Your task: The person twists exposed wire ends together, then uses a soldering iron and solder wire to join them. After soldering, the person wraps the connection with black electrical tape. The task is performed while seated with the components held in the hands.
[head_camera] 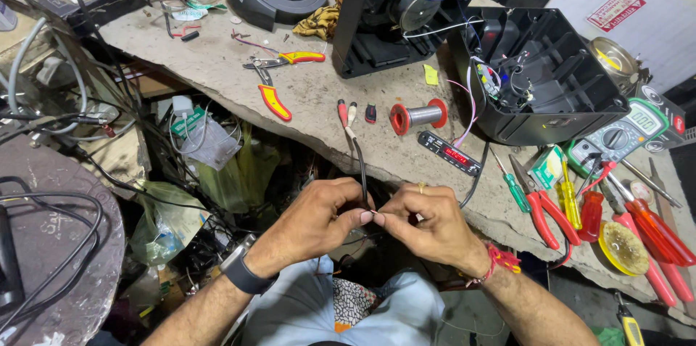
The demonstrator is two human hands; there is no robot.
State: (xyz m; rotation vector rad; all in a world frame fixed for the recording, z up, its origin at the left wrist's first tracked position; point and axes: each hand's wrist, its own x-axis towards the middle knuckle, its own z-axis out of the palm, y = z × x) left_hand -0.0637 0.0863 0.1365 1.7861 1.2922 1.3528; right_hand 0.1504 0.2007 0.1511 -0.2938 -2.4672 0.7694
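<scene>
Thin black cable w/ red & white plugs [357, 151] runs from bench edge straight down toward body, its bare end pinched between L hand [313, 217] & R hand [428, 223] fingertips, both equally near.

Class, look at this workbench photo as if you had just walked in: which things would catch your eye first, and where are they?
At bottom centre, the left hand and right hand meet, pinching the end of a thin black cable that runs up onto the bench. Behind them lies a red solder spool, with the open black casing at upper right. Red-handled tools crowd the bench's right edge.
</scene>
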